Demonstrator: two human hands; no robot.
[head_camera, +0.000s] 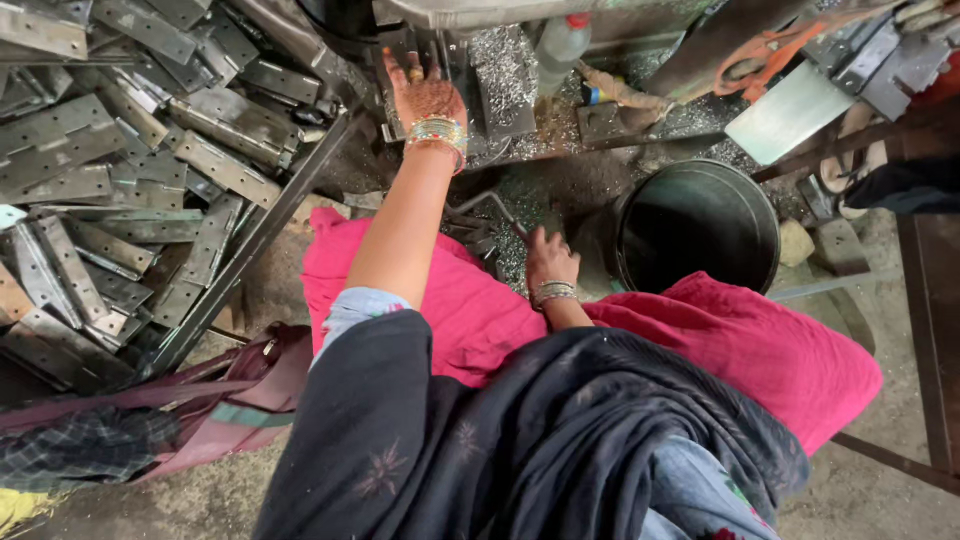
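My left hand (425, 95), with bangles on the wrist, reaches forward and lies flat with fingers spread on a small metal piece (392, 108) on the machine bed (505, 70). My right hand (548, 258) is lower, close to my pink-clothed knees, its fingers closed around the end of a bent metal lever (492, 203). Metal shavings (520, 190) cover the ground between the two hands.
A big pile of grey metal plates (120, 180) fills the left side, edged by a long angle bar (260, 240). A black bucket (700, 225) stands right of my right hand. A plastic bottle (560, 45), orange-handled tool (760, 55) and a maroon bag (200, 400) lie around.
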